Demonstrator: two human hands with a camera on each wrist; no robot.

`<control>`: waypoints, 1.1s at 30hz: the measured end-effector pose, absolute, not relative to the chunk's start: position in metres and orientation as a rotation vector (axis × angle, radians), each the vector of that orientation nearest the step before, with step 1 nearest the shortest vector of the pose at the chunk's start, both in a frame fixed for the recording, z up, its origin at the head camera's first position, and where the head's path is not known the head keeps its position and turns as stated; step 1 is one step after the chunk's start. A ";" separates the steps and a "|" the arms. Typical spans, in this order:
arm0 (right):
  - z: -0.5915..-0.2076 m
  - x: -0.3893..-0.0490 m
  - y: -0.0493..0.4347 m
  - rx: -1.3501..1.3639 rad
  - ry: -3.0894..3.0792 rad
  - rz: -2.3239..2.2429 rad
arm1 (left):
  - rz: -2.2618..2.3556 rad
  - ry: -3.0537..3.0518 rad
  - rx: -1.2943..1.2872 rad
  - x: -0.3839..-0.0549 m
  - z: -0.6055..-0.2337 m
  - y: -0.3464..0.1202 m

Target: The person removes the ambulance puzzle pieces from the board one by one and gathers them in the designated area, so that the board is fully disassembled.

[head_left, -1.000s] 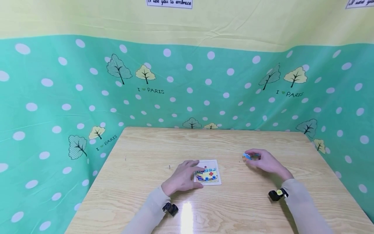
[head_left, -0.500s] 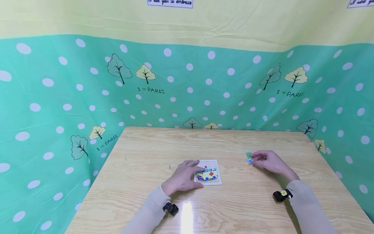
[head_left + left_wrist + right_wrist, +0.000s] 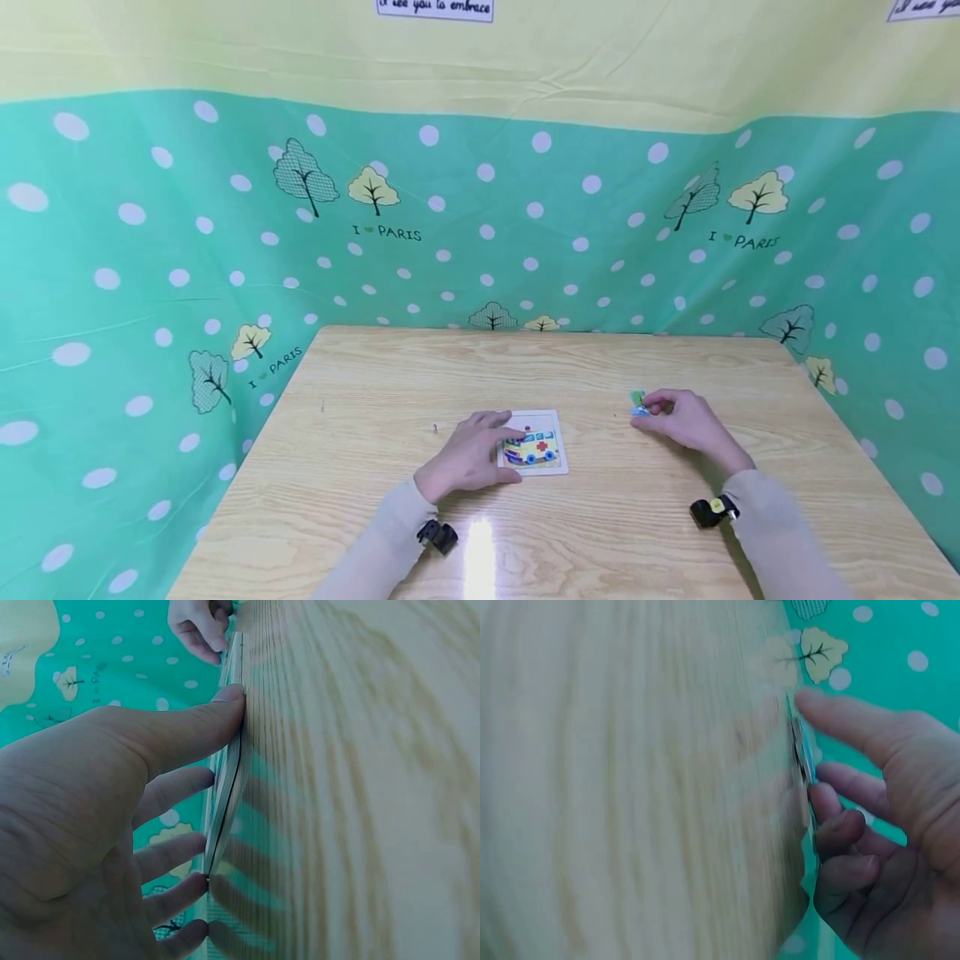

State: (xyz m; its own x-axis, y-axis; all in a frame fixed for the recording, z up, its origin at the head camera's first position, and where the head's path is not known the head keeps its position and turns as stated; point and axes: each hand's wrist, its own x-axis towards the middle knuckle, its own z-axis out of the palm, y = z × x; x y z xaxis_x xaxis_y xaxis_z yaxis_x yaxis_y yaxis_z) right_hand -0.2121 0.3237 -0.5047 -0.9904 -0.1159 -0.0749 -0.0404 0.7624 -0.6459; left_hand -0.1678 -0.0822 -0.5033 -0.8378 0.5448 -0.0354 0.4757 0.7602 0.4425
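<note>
A square puzzle board [image 3: 547,418] with a white frame and a yellow ambulance picture lies on the table. My left hand [image 3: 468,454] rests spread over its left side, the index finger reaching across the picture. Seen from the left wrist, the thumb touches the near end of the board's edge [image 3: 225,799] and the other fingertips line its side. Farther right, my right hand [image 3: 684,421] holds small blue-and-green puzzle pieces [image 3: 637,403] close to the tabletop. The right wrist view shows thin overlapping pieces [image 3: 804,761] edge-on by the thumb and curled fingers, which partly hide them.
The wooden table [image 3: 390,375] stands against a green dotted curtain [image 3: 480,208]. A tiny dark bit [image 3: 435,428] lies left of the board. Black wrist cameras sit on the left sleeve [image 3: 375,542] and right sleeve [image 3: 783,537].
My right hand shifted slightly right, then back left over the pieces. They fanned out to show green, and fewer show now. The left hand and board stayed still.
</note>
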 end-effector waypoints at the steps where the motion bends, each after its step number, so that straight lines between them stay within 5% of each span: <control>1: -0.504 -0.211 0.322 -0.113 2.855 -1.033 | 0.638 2.794 0.813 -0.168 -0.503 -0.082; 18: -0.503 -0.204 0.314 -0.075 2.820 -1.131 | 0.643 2.802 0.811 -0.167 -0.504 -0.083; 33: -0.490 -0.208 0.357 0.101 2.534 -1.410 | 0.646 2.793 0.805 -0.168 -0.504 -0.083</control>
State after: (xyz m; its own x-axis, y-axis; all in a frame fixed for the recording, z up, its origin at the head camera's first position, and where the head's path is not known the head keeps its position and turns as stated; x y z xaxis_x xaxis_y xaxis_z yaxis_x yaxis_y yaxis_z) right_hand -0.2082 0.3573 -0.4903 -0.9688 -0.0557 -0.2415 0.1758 0.5322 -0.8282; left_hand -0.1681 -0.0826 -0.5036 -0.8415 0.5391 -0.0366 0.4683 0.7614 0.4483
